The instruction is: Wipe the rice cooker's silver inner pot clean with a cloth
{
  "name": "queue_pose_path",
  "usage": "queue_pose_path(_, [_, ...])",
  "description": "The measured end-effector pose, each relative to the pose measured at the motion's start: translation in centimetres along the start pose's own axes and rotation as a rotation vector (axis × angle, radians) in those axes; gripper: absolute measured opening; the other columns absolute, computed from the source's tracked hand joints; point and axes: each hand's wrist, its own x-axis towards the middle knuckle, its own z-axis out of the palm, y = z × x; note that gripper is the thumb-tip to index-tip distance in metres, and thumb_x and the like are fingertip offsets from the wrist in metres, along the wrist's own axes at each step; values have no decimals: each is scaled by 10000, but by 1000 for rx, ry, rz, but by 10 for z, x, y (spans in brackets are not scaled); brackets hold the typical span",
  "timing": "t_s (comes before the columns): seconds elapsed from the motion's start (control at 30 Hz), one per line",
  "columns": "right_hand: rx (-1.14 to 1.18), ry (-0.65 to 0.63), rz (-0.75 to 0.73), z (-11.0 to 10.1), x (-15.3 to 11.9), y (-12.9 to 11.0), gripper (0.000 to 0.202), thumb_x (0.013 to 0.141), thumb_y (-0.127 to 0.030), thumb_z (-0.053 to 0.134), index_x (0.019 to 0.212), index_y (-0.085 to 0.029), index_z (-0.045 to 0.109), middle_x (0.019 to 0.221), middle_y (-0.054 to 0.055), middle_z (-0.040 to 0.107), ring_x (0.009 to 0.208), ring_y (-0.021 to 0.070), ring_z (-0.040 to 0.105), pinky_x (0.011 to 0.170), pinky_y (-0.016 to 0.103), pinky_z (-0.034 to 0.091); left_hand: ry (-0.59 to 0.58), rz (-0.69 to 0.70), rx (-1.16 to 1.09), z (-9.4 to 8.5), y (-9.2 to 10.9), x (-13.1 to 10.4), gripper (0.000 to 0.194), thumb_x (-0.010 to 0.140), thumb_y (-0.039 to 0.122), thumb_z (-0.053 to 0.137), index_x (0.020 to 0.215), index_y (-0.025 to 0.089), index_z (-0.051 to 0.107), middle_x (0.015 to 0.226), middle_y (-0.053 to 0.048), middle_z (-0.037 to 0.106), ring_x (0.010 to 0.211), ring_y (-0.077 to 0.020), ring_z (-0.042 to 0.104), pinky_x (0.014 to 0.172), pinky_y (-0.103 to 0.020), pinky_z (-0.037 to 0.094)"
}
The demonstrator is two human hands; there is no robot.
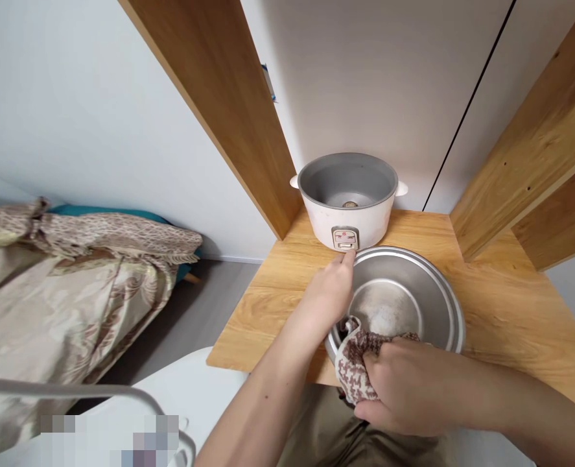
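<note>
A metal inner pot (413,285) stands on the wooden table (511,305) near its front edge. My left hand (328,292) grips the pot's left rim, fingers over the edge. My right hand (404,386) holds a brown-and-white patterned cloth (352,363) pressed against the pot's near wall and rim. Behind the pot sits a white rice cooker body (348,194), lid off and its grey cavity bare, its switch panel facing me.
Wooden shelf uprights (229,104) rise left and right of the cooker, against a white wall. A bed with patterned bedding (63,285) lies at left. A white chair back (97,395) stands at the lower left.
</note>
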Motion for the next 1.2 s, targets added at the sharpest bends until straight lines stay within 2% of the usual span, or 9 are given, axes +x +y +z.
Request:
queue_pose_path(0.2, [-157,56,24,14,-1,-11,442,1044,-550,573,873,-169,718,693,80,735,587,240,678,544,337,418,7,3,-27,-1,0,0,590,992,53,454,1576,136,428,1354,-225,703,1174,-330,724,968,-409,553])
queue_pose_path(0.33, [4,12,52,3,-1,-5,403,1020,-539,599,903,-174,722,778,76,768,641,233,701,565,329,435,-2,-3,-25,-2,0,0,595,994,59,455,1583,138,427,1369,-228,695,1190,-328,718,985,-408,544])
queue_pose_path(0.43, [75,-26,10,-4,0,1,356,1006,-510,626,920,-178,723,806,58,774,677,216,707,587,312,440,-9,-11,-24,-2,0,0,568,995,62,455,1558,136,452,1340,-222,710,1161,-323,725,976,-410,545])
queue_pose_path(0.57, [-101,-2,-20,1,-2,-2,427,1023,-545,621,851,-169,725,712,75,744,623,244,696,536,336,404,12,-2,-22,-1,0,-1,574,992,53,443,1559,135,449,1354,-221,704,1155,-324,727,965,-413,552])
queue_pose_path(0.7, [-207,29,-70,7,-3,-9,443,1075,-503,565,842,-165,731,690,70,733,608,234,685,535,337,391,29,11,-38,0,-1,-1,583,995,62,444,1570,161,445,1375,-217,697,1167,-327,724,969,-417,558])
queue_pose_path(0.83, [-25,1,8,-2,-2,-2,380,1023,-513,621,881,-175,722,756,54,762,612,206,666,541,324,384,22,-3,-29,-1,0,-1,577,1000,69,444,1570,161,451,1343,-220,712,1150,-331,730,968,-422,557])
queue_pose_path(0.93, [78,-34,-28,-6,-1,5,309,994,-475,660,888,-189,710,779,35,767,637,189,661,579,307,411,22,-7,-31,-2,1,-2,572,1000,63,432,1566,144,456,1338,-226,712,1144,-335,731,958,-427,558])
queue_pose_path(1.1, [-148,34,-26,8,-4,-1,455,1027,-579,612,823,-181,697,678,66,733,597,228,666,556,340,408,10,-18,-26,-1,1,-2,552,1001,61,434,1547,133,471,1341,-233,710,1145,-325,732,956,-418,554])
queue_pose_path(1.2, [-232,85,-46,15,-6,-8,426,1057,-534,589,846,-180,696,653,55,716,549,223,649,516,335,388,11,-13,-14,-1,1,-1,549,1001,68,449,1544,142,474,1318,-222,723,1137,-320,736,951,-406,555])
